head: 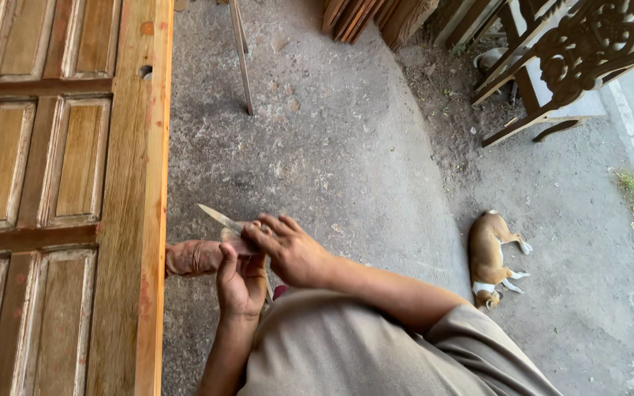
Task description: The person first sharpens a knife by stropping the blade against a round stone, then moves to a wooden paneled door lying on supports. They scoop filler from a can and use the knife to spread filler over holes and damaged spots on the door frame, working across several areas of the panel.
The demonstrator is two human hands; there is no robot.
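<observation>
Beside the long panelled wooden door [60, 183], the left hand [240, 282] rises palm-up, fingers wrapped around a worn brownish putty-caked handle [196, 257]. The right hand [291, 249] bends over it, fingers pinching the thin grey metal blade [218, 216]. Grey concrete floor [332, 147] lies beyond the door, where a tan dog [487, 257] sleeps.

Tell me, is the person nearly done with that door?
Hard to say. The panelled wooden door lies flat, its wood streaky and patchy. Both hands, left hand and right hand, hold a thin metal blade and a brownish lump beside its edge, off the wood.
</observation>
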